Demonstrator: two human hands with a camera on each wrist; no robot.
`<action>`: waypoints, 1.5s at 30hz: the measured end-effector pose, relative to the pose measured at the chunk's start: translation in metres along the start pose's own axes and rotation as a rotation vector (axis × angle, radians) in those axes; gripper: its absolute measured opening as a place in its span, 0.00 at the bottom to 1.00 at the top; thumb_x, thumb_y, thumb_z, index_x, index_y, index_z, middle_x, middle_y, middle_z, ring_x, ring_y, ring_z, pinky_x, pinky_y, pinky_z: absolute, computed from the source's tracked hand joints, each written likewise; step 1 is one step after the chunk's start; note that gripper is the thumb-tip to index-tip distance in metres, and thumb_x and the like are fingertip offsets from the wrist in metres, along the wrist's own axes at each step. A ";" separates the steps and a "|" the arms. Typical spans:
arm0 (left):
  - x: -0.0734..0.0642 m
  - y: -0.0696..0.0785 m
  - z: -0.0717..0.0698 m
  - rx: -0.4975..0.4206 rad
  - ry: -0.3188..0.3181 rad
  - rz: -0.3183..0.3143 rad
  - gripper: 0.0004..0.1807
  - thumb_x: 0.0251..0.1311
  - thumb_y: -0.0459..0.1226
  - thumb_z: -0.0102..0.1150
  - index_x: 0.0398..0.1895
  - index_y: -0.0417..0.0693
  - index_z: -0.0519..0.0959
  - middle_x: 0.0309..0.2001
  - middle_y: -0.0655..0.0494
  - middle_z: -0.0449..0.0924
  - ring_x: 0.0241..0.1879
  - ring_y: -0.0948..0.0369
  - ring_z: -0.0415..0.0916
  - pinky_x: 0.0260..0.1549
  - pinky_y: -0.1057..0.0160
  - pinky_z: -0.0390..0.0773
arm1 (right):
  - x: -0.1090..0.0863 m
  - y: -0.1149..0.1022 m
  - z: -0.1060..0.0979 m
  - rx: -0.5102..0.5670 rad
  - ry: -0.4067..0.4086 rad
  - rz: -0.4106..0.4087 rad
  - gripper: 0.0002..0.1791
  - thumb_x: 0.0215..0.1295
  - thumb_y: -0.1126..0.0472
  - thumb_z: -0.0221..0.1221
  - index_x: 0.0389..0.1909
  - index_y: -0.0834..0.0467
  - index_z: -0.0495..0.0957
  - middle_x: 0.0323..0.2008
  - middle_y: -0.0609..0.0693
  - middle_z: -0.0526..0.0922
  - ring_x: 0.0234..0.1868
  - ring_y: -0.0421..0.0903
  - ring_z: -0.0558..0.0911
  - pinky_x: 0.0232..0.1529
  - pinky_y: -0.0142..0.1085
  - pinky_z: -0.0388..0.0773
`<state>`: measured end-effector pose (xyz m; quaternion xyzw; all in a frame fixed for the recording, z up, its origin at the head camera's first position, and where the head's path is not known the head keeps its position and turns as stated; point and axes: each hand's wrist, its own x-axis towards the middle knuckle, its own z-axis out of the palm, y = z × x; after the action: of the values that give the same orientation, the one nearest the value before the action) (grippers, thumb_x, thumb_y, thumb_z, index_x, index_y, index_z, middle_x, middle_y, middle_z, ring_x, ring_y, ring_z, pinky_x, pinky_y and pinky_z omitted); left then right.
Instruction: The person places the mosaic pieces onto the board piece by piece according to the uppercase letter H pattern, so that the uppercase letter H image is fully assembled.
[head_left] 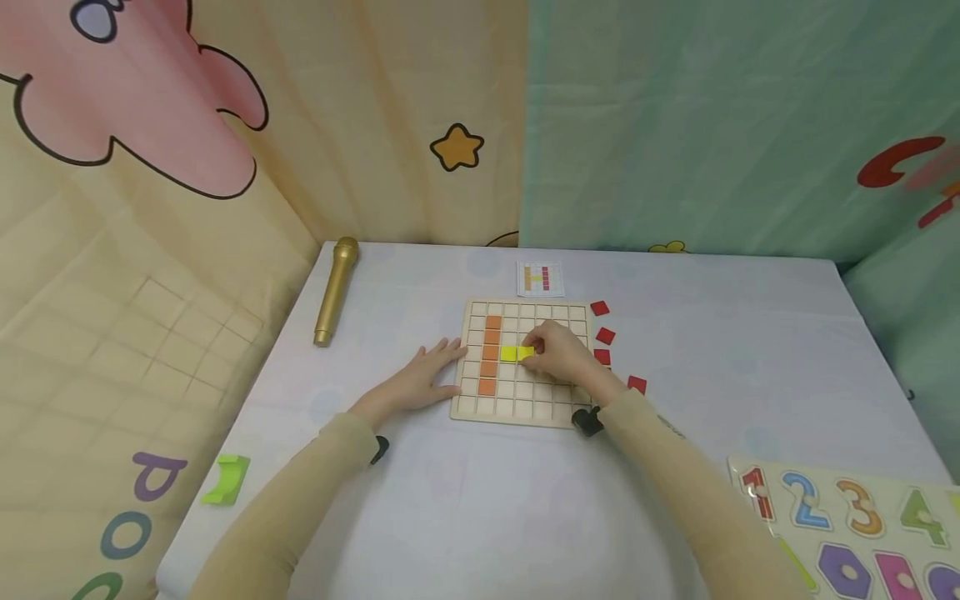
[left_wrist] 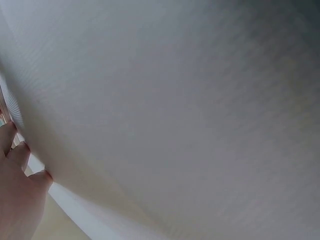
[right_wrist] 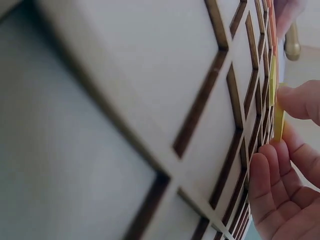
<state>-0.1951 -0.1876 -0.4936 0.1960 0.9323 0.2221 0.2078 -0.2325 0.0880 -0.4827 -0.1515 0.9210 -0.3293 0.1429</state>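
A wooden grid board (head_left: pixel 525 410) lies on the white table with a column of orange square tiles (head_left: pixel 490 352) set in its cells. Beside that column sits one yellow tile (head_left: pixel 508 353). My right hand (head_left: pixel 558 352) pinches a second yellow tile (right_wrist: pixel 279 117) between thumb and fingertips, close over the cell to the right of the first; the right wrist view shows it tilted up from the grid. With fingers spread, my left hand (head_left: pixel 420 379) rests on the table, its fingertips at the board's left edge. Only part of the left hand (left_wrist: pixel 22 185) shows in its wrist view.
Several red tiles (head_left: pixel 605 336) lie right of the board. A small pattern card (head_left: pixel 551 290) is behind it. Elsewhere on the table are a gold microphone (head_left: pixel 336 292) at back left, a green curved block (head_left: pixel 227 480) at front left and a number puzzle (head_left: pixel 828 533) at front right.
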 end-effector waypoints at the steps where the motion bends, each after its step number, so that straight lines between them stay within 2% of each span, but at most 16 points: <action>1: 0.000 0.000 0.000 0.000 0.000 0.000 0.42 0.65 0.48 0.61 0.78 0.53 0.53 0.80 0.56 0.40 0.80 0.54 0.32 0.77 0.46 0.33 | 0.000 0.000 0.000 -0.006 0.003 0.003 0.14 0.59 0.58 0.69 0.44 0.60 0.83 0.35 0.52 0.75 0.39 0.48 0.73 0.39 0.35 0.72; 12: 0.000 -0.001 0.000 0.000 0.000 -0.001 0.42 0.66 0.49 0.60 0.78 0.53 0.52 0.80 0.56 0.40 0.80 0.54 0.32 0.77 0.46 0.32 | 0.003 0.000 0.002 -0.044 0.011 0.015 0.15 0.59 0.58 0.68 0.46 0.60 0.83 0.36 0.52 0.76 0.39 0.48 0.73 0.40 0.35 0.74; 32: 0.000 0.001 0.000 0.003 0.004 -0.004 0.42 0.66 0.48 0.60 0.78 0.53 0.53 0.80 0.56 0.40 0.80 0.54 0.32 0.77 0.46 0.32 | 0.001 0.001 0.004 -0.052 0.008 0.020 0.16 0.59 0.57 0.68 0.46 0.59 0.83 0.40 0.52 0.78 0.42 0.48 0.74 0.46 0.37 0.77; 45: 0.000 0.002 0.001 0.001 0.003 -0.009 0.42 0.66 0.48 0.60 0.78 0.54 0.52 0.80 0.57 0.40 0.80 0.54 0.32 0.77 0.46 0.32 | 0.001 0.002 0.004 -0.057 0.022 0.004 0.15 0.59 0.58 0.68 0.46 0.59 0.83 0.39 0.52 0.77 0.40 0.48 0.74 0.44 0.36 0.76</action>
<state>-0.1941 -0.1860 -0.4932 0.1914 0.9335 0.2210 0.2075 -0.2320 0.0868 -0.4875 -0.1498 0.9318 -0.3043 0.1292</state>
